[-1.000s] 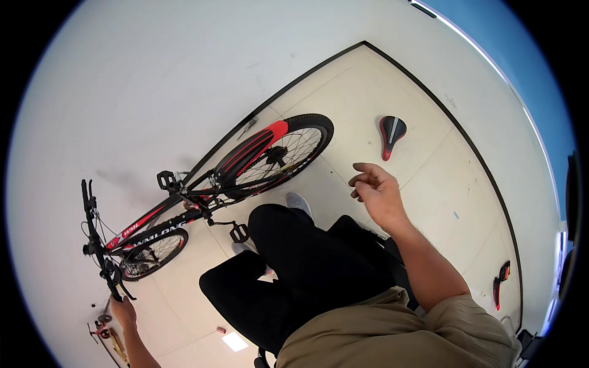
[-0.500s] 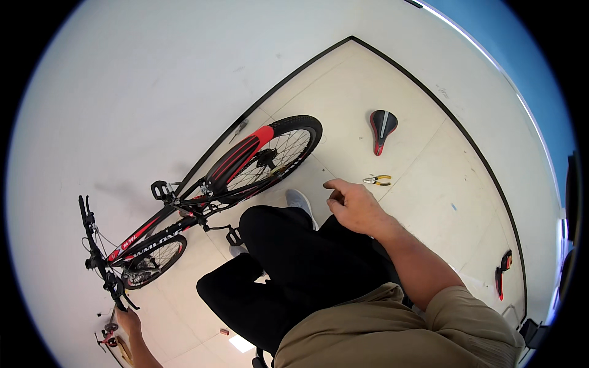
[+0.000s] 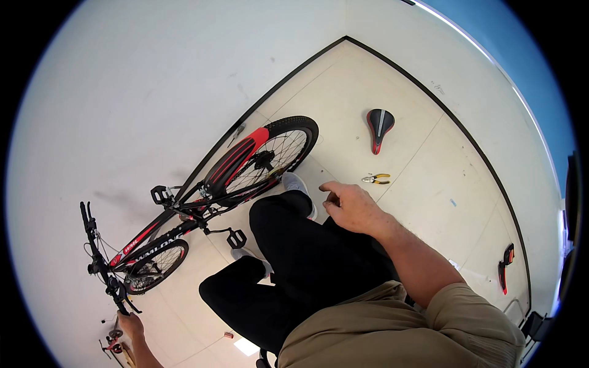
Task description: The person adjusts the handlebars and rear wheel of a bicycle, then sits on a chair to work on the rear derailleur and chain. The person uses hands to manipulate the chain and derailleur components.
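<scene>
A black and red bicycle (image 3: pixel 161 227) leans along the wall on my left, without a saddle on it. At the lower left, my left hand (image 3: pixel 130 324) is closed round the near end of its handlebar (image 3: pixel 109 279). My right hand (image 3: pixel 354 208) hangs over my right thigh, its index finger stretched out and the thumb apart below it. Nothing shows in that hand; the other fingers are partly hidden. Nearest to it on the floor lie pliers (image 3: pixel 376 178) with yellow and black handles. My right shoe (image 3: pixel 294 183) is close beside the rear wheel (image 3: pixel 288 153).
A black and red saddle (image 3: pixel 380 130) lies on the tiled floor beyond the pliers. A red and black curved part (image 3: pixel 504 270) rests by the right wall. A pedal (image 3: pixel 235 238) sticks out towards my legs. Several small parts, one reddish (image 3: pixel 115 337), lie at the lower left.
My right foot has shifted left, closer to the rear wheel, and my right knee has swung a little to the right. Both hands keep nearly the same places.
</scene>
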Motion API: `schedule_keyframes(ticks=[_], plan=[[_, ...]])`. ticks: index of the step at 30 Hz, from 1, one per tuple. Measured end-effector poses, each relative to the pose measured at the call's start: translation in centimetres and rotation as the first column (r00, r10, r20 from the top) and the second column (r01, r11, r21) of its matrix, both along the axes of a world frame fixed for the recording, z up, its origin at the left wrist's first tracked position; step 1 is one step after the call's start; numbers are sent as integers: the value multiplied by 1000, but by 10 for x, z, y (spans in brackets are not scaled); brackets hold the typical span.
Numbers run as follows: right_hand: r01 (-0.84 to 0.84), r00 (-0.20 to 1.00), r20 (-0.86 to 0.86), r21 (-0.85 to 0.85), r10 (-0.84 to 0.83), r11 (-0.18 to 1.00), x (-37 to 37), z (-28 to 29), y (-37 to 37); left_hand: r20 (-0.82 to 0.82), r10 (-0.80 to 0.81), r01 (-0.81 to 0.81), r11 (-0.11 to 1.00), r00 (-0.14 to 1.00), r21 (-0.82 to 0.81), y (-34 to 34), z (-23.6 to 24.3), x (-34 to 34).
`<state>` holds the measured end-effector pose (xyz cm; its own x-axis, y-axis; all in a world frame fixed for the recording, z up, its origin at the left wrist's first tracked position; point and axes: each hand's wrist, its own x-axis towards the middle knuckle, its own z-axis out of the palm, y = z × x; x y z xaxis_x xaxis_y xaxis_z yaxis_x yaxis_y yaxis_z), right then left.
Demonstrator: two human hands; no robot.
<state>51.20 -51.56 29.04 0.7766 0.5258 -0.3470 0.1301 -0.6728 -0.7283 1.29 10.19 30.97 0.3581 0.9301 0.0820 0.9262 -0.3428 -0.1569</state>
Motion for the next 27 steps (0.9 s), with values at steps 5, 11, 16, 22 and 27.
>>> schedule_keyframes(ticks=[5, 11, 16, 22, 27], plan=[[-1, 1000, -26, 3, 1, 1000, -11, 4, -5, 24, -43, 43, 999, 999, 11, 9, -1, -39], [34, 999, -38, 1, -34, 999, -38, 16, -26, 34, -67, 66, 997, 997, 29, 3, 4, -58], [47, 999, 5, 29, -47, 998, -71, 31, -15, -7, -42, 42, 998, 999, 36, 6, 32, -54], [18, 998, 52, 78, -22, 997, -114, 29, -9, -5, 88, -88, 996, 996, -17, 19, 69, -68], [120, 992, -53, 33, -118, 992, -153, 23, -40, -31, 132, -134, 987, 991, -92, -14, 90, -28]])
